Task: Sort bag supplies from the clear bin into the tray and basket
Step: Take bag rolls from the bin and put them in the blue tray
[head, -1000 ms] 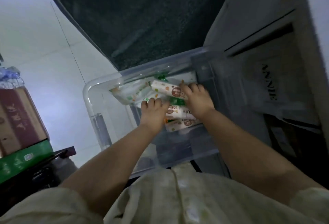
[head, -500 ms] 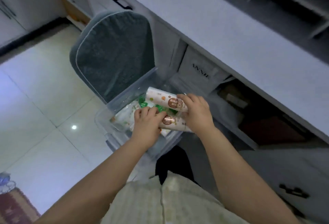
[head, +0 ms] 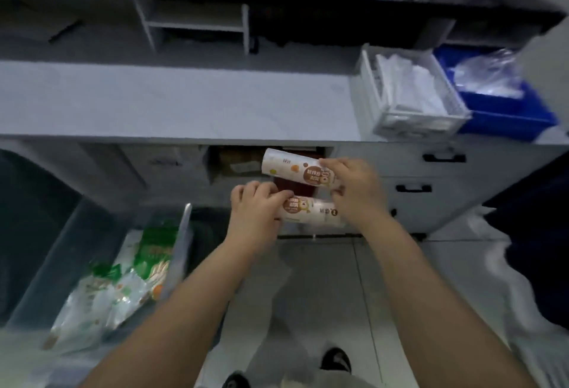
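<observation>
Two white bag rolls with brown round labels hang in the air below the counter edge. My right hand grips the upper roll by its right end. My left hand grips the lower roll at its left end, and the right hand's palm also rests against that roll. The clear bin stands on the floor at lower left with several green and white bag packs in it. On the counter at right stand a white slatted basket with white bags inside and a blue tray with clear plastic bags.
The grey counter runs across the view, with drawers with black handles under it at right. A dark cushioned chair back is at left. My feet stand on the pale tiled floor. A small white shelf sits at the counter's back.
Both hands have lifted the two rolls out of the clear bin and carried them rightward up to the counter front. The view has swung to face the counter, basket and tray.
</observation>
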Motion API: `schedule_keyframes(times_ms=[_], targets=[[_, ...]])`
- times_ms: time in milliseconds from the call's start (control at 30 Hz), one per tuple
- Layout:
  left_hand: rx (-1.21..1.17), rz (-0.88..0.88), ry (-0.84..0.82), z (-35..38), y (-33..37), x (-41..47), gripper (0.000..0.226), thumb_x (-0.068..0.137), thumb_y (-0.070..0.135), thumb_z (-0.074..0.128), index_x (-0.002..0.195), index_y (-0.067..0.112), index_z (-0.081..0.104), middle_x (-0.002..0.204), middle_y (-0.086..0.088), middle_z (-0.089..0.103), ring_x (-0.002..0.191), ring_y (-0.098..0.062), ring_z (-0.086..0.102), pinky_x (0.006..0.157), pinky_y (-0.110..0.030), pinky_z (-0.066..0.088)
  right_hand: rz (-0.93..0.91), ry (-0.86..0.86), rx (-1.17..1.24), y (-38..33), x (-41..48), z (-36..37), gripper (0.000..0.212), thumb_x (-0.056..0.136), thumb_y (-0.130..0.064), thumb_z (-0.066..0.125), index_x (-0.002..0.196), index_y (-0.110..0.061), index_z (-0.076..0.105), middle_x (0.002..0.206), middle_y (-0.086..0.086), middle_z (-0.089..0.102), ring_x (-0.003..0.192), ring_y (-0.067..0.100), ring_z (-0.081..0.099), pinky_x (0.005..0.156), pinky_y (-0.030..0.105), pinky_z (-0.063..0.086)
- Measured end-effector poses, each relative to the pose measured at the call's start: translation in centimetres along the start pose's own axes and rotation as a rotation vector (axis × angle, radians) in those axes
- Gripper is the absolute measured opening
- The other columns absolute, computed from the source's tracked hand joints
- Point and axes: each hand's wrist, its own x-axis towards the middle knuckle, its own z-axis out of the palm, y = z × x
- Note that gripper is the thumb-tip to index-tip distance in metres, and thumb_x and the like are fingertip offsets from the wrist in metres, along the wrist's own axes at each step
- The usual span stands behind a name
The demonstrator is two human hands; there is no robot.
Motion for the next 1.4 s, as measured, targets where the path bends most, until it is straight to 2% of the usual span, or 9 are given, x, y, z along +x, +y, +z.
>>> schedule_keyframes(times_ms=[133,267,500,700,900,1133,1267,1333,1400], targets=[[-0.058,0.147,0.024,2.9,10.9,5.2,0.055,0.062,0.022,0.077,0.114,0.03,0.064,0.109,0.002,0.063,0.102,-0.027,0.052,0.088,-0.044,0.034,0.113,0.114,-0.001,10.7,-2.3,-6.4,0.061,0.066,0.005,0.067,0.12,-0.023,0.062,0.112,0.005,0.062,0.103,0.026,0.051,0.09,0.042,0.044],[-0.111,0.222,0.026,5.7,20.6,9.6,0.058,0.057,0.016,0.079,0.112,0.029,0.065,0.108,0.001,0.062,0.102,-0.028,0.053,0.089,-0.044,0.033,0.181,0.149,-0.047,20.9,-3.9,-12.2,0.064,0.07,0.0,0.068,0.125,-0.03,0.057,0.118,-0.003,0.059,0.107,0.017,0.045,0.092,0.038,0.042],[-0.091,0.26,0.007,8.1,30.0,17.9,0.054,0.062,0.019,0.078,0.113,0.029,0.064,0.11,0.001,0.062,0.103,-0.028,0.052,0.09,-0.045,0.033,0.238,0.179,-0.128,33.6,-1.7,-19.1,0.067,0.075,-0.008,0.071,0.13,-0.036,0.047,0.123,-0.006,0.055,0.112,0.014,0.043,0.093,0.036,0.041],[-0.097,0.276,0.071,8.7,32.5,26.8,0.056,0.067,0.021,0.077,0.12,0.032,0.061,0.113,0.002,0.06,0.108,-0.027,0.051,0.095,-0.044,0.031,0.206,0.164,-0.16,42.3,4.2,-21.7,0.062,0.074,-0.004,0.071,0.129,-0.027,0.054,0.122,0.0,0.06,0.111,0.025,0.049,0.096,0.044,0.041],[-0.183,0.232,0.19,8.9,31.5,39.3,0.055,0.065,0.015,0.08,0.117,0.027,0.065,0.112,-0.001,0.061,0.108,-0.03,0.049,0.093,-0.044,0.028,0.304,0.095,-0.202,50.7,10.9,-21.5,0.065,0.071,-0.002,0.072,0.13,-0.024,0.055,0.121,0.004,0.061,0.108,0.027,0.05,0.096,0.04,0.04],[-0.188,0.275,0.155,12.7,33.7,52.9,0.053,0.069,0.016,0.075,0.119,0.03,0.062,0.115,0.001,0.06,0.111,-0.029,0.047,0.095,-0.044,0.028,0.254,-0.01,-0.208,57.1,17.4,-17.6,0.063,0.068,0.003,0.074,0.124,-0.021,0.06,0.119,0.003,0.063,0.103,0.031,0.055,0.091,0.036,0.043],[-0.181,0.274,0.118,16.0,35.3,57.5,0.055,0.067,0.018,0.077,0.118,0.03,0.062,0.113,-0.001,0.06,0.108,-0.029,0.048,0.091,-0.043,0.029,0.249,-0.06,-0.144,60.3,19.6,-16.3,0.065,0.07,0.003,0.072,0.125,-0.029,0.058,0.122,-0.001,0.059,0.106,0.028,0.051,0.089,0.03,0.043],[-0.186,0.267,0.104,17.4,36.0,58.9,0.056,0.064,0.019,0.08,0.117,0.029,0.063,0.111,-0.001,0.061,0.106,-0.029,0.049,0.09,-0.044,0.03,0.168,-0.132,-0.129,61.5,20.0,-16.0,0.063,0.072,-0.004,0.074,0.125,-0.033,0.058,0.125,-0.002,0.058,0.108,0.025,0.047,0.092,0.034,0.044],[-0.194,0.258,0.092,18.7,36.9,59.8,0.057,0.062,0.02,0.081,0.116,0.029,0.063,0.11,0.0,0.061,0.105,-0.03,0.05,0.088,-0.043,0.03,0.08,-0.205,-0.128,62.6,20.3,-15.6,0.057,0.075,-0.015,0.075,0.125,-0.035,0.057,0.126,-0.003,0.057,0.113,0.023,0.044,0.098,0.035,0.037]])
